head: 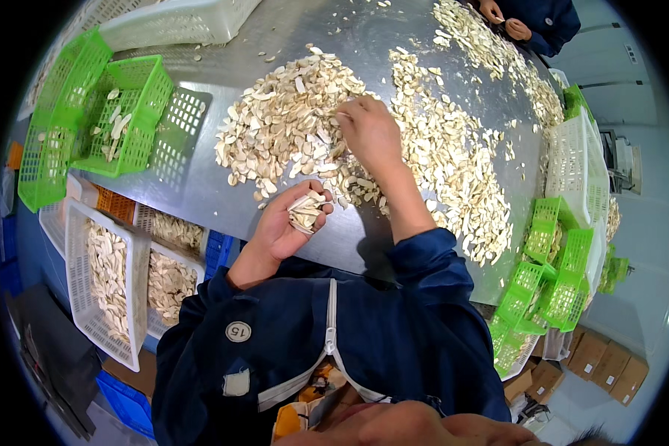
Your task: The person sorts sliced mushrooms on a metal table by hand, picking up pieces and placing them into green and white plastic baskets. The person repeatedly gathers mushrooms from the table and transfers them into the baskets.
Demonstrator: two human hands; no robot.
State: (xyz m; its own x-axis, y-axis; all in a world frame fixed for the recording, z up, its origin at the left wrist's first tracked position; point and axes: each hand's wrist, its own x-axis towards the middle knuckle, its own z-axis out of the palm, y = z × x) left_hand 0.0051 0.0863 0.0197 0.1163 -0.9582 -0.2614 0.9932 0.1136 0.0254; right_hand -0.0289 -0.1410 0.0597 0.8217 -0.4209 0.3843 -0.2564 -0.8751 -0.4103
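My left hand (290, 217) is palm up near the front edge of a steel table (334, 240), its fingers curled around a bunch of dried, pale sliced pieces (305, 212). My right hand (368, 131) reaches over a large heap of similar slices (279, 122), palm down. Its thumb and fingertips are together at the heap, with a pale sliver showing between them. More slices (440, 150) spread over the table to the right of my right forearm. The exact kind of slice cannot be told.
Green plastic baskets (159, 95) stand at left, one holding a few slices. White crates (136, 301) of slices are below them. White (568, 161) and green baskets (574, 279) line the right side. A co-worker's hands (517, 29) are at the far top right.
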